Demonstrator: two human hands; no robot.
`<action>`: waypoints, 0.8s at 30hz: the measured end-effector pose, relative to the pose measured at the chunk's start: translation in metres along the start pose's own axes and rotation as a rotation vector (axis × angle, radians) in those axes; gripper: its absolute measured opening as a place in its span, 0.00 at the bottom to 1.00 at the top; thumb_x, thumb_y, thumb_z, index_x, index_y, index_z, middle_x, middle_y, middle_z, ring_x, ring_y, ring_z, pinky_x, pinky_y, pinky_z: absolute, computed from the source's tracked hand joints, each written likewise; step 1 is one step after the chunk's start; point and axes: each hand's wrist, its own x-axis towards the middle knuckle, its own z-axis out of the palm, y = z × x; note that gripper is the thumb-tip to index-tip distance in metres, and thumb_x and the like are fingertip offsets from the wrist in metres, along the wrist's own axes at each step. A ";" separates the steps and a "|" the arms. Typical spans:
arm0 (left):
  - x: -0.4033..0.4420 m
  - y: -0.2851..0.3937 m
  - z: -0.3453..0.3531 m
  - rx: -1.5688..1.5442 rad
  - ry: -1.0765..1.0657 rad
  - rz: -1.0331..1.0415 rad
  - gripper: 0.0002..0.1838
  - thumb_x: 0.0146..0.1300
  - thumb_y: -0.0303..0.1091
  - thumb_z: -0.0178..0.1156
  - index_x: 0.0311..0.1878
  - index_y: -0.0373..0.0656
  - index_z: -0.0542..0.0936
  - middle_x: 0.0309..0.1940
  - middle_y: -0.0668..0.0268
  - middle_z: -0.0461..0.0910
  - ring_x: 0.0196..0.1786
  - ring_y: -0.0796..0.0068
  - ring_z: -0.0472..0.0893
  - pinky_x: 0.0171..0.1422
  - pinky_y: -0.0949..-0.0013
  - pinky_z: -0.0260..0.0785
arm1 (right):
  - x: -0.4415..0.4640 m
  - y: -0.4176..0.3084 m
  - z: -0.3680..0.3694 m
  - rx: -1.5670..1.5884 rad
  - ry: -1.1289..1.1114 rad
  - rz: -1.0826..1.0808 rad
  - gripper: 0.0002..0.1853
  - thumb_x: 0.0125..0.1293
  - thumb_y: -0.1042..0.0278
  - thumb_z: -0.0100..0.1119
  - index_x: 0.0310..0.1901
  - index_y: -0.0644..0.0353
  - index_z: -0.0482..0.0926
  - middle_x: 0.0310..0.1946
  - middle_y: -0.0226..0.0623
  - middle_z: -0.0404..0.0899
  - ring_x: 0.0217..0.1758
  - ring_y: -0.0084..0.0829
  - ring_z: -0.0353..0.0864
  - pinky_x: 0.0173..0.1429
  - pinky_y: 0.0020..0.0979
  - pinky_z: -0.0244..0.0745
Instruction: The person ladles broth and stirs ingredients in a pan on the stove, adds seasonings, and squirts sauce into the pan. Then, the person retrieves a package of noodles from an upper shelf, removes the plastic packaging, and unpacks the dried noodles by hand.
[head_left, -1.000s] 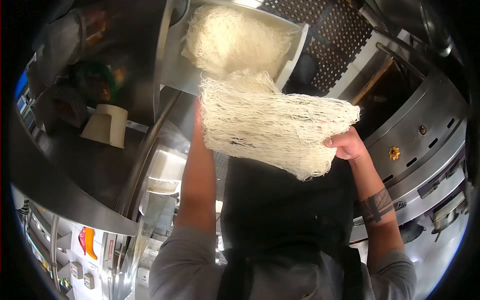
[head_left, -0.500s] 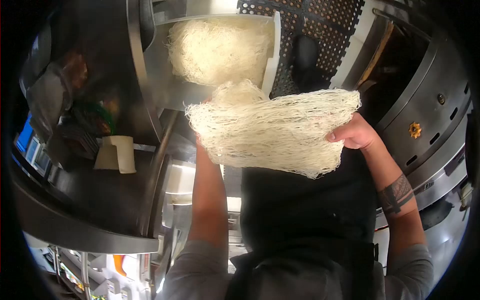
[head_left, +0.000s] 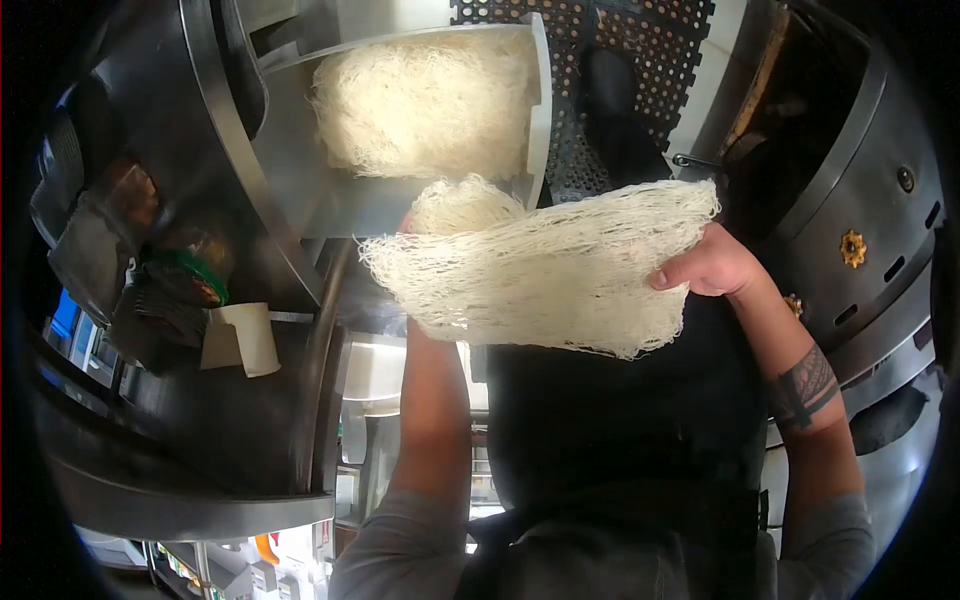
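Note:
A wide, flat bundle of dry rice noodles (head_left: 550, 285) is held up in front of my dark apron. Its right end is gripped by my right hand (head_left: 712, 265), thumb on top and fingers underneath. My left hand (head_left: 407, 223) is almost wholly behind the bundle's left end; only a sliver of it shows, and the noodles rest on or in it. A smaller rounded clump of noodles (head_left: 466, 207) sits at the bundle's upper left edge. Beyond it, more pale noodles (head_left: 425, 105) fill part of an open drawer-like bin (head_left: 540, 125).
To the left runs a dark metal counter (head_left: 250, 440) with a curled piece of cardboard (head_left: 258, 340) and a green-lidded container (head_left: 190, 275). At right stands a steel appliance (head_left: 880, 200) with yellow knobs (head_left: 852, 248). A perforated rubber mat (head_left: 660, 60) covers the floor.
The view has shifted slightly, so the bin and its noodles appear a little further left. The bundle's left end has dipped slightly, and both hands keep their hold.

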 end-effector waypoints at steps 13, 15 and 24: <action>0.010 -0.002 -0.018 0.031 -0.002 0.003 0.21 0.77 0.33 0.53 0.67 0.32 0.75 0.53 0.51 0.85 0.50 0.64 0.87 0.54 0.61 0.83 | 0.012 -0.004 -0.010 -0.081 0.006 -0.004 0.37 0.48 0.86 0.71 0.65 0.69 0.76 0.61 0.44 0.83 0.63 0.39 0.82 0.71 0.40 0.72; 0.012 0.007 -0.014 -0.141 -0.093 -0.136 0.23 0.75 0.31 0.54 0.68 0.31 0.73 0.55 0.49 0.84 0.52 0.61 0.87 0.55 0.60 0.83 | 0.013 -0.008 -0.012 -0.112 0.033 0.008 0.37 0.48 0.86 0.72 0.65 0.69 0.76 0.61 0.44 0.83 0.63 0.39 0.82 0.71 0.40 0.72; 0.029 0.002 -0.061 0.108 0.072 0.135 0.34 0.65 0.20 0.57 0.74 0.21 0.61 0.60 0.31 0.76 0.58 0.38 0.83 0.61 0.48 0.81 | 0.013 -0.014 -0.019 -0.127 0.060 0.031 0.38 0.48 0.84 0.71 0.66 0.69 0.75 0.61 0.45 0.82 0.64 0.41 0.81 0.71 0.41 0.72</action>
